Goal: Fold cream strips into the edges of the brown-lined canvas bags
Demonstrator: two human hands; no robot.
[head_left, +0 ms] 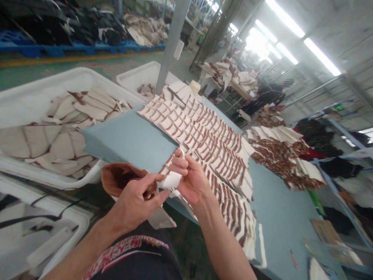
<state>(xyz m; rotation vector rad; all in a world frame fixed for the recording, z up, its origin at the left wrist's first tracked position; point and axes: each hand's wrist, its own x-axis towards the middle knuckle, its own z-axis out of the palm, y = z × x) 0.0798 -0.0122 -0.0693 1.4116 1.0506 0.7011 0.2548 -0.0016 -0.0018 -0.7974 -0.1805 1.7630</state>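
My left hand (135,202) and my right hand (189,177) meet over the near edge of a blue-grey table (131,136). Both pinch a small cream fabric piece (171,179) between their fingertips. Just behind my left hand sits a brown leather piece (115,177), curled like an open pouch. Rows of cream pieces with brown trim (210,144) lie overlapped across the table right behind my right hand.
White tubs (35,97) full of cream and brown cut pieces stand at left, another white tub (43,241) nearer me. A grey post (171,42) rises behind the table. More heaps (279,151) lie at right, and another person works at a far table.
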